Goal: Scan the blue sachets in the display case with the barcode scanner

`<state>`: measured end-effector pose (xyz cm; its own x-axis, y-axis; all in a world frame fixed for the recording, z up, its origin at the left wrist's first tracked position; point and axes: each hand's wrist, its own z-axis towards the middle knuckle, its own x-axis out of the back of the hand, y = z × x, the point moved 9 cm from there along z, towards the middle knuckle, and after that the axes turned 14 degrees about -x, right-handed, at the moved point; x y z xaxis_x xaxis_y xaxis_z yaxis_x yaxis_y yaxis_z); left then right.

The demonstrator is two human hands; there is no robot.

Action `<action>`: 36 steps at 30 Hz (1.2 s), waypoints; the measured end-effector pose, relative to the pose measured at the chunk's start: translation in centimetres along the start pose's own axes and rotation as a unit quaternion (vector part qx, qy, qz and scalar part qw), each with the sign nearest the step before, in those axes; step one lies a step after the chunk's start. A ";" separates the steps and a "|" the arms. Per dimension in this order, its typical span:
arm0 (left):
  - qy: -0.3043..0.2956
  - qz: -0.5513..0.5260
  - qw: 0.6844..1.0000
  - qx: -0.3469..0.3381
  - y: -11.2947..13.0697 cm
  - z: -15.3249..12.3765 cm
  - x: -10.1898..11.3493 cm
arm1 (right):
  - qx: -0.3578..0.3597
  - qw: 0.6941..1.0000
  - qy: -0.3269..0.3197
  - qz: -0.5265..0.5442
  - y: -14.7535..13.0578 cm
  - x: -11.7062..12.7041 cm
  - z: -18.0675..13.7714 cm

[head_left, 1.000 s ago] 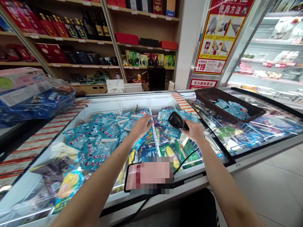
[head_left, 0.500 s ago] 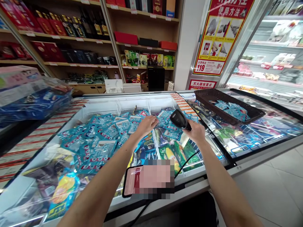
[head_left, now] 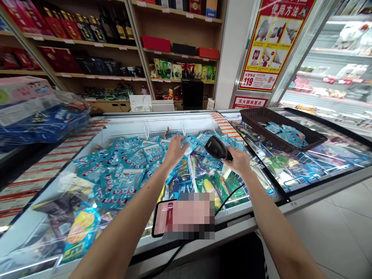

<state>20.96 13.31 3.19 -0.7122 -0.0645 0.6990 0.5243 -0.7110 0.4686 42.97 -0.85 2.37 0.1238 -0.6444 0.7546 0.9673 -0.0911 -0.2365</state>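
A small blue packet (head_left: 190, 142) is pinched between the thumb and fingers of my left hand (head_left: 175, 150), just above the freezer. My right hand (head_left: 238, 159) is wrapped round the handle of a black barcode scanner (head_left: 215, 147), whose head points left toward that packet. Many similar blue packets (head_left: 129, 180) lie spread in a loose pile under and left of my left hand. More of them (head_left: 213, 162) lie below the scanner. A phone (head_left: 164, 217), partly blurred out, rests at the freezer's near edge.
A brown plastic basket (head_left: 255, 120) holding blue packets stands on the freezer's right side. The scanner's black cable (head_left: 229, 199) runs down near the phone. Wrapped goods (head_left: 43, 120) are stacked at the left. Shelves (head_left: 95, 44) with bottles and boxes stand behind.
My left hand has shifted a little left and away from me, and a blue packet now shows between its fingers. The scanner has moved slightly left, still in my right hand.
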 end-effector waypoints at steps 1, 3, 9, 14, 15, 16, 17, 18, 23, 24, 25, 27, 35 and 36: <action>0.036 -0.047 0.998 0.024 -0.4 -0.6 0.8 | 0.016 1.000 -0.009 0.008 -0.3 -0.1 -0.1; 0.109 -0.159 0.979 0.067 -1.4 -1.9 1.9 | 0.044 0.999 -0.026 0.021 -1.0 -0.3 -0.4; 0.130 -0.327 0.918 0.182 -4.0 -5.1 0.3 | 0.098 0.992 -0.062 0.039 -2.9 -0.7 -1.3; 0.130 -0.340 0.914 0.178 -4.9 -5.3 0.0 | 0.126 0.987 -0.081 0.053 -4.2 -0.9 -1.8; 0.126 -0.342 0.914 0.177 -5.0 -5.3 -0.1 | 0.129 0.987 -0.083 0.050 -4.4 -1.0 -1.9; 0.122 -0.342 0.915 0.175 -5.1 -5.3 -0.2 | 0.132 0.987 -0.083 0.046 -4.5 -1.0 -2.0; 0.119 -0.341 0.916 0.174 -5.1 -5.3 -0.2 | 0.134 0.987 -0.084 0.040 -4.6 -1.0 -2.0; 0.115 -0.339 0.918 0.172 -5.1 -5.3 -0.2 | 0.135 0.987 -0.083 0.035 -4.6 -1.1 -2.0; 0.106 -0.321 0.927 0.160 -4.6 -5.3 -0.2 | 0.139 0.987 -0.077 0.030 -4.8 -1.2 -2.1; 0.104 -0.316 0.930 0.158 -4.4 -5.3 -0.2 | 0.140 0.987 -0.078 0.030 -4.8 -1.2 -2.1; 0.103 -0.309 0.933 0.156 -4.3 -5.3 -0.1 | 0.141 0.986 -0.078 0.030 -4.9 -1.2 -2.1; 0.101 -0.290 0.939 0.154 -4.0 -5.2 0.1 | 0.141 0.986 -0.079 0.028 -4.9 -1.2 -2.1; 0.124 -0.237 0.952 0.147 -3.4 -5.2 1.1 | 0.137 0.987 -0.078 0.001 -5.1 -1.3 -2.0; 0.128 -0.239 0.951 0.146 -3.4 -5.2 1.1 | 0.138 0.987 -0.080 0.000 -5.2 -1.3 -2.0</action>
<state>15.96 12.00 -0.39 -0.9727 0.0220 0.2310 0.1926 -0.4788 0.8565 37.35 -1.09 1.35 0.1361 -0.5140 0.8469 0.9880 0.1329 -0.0781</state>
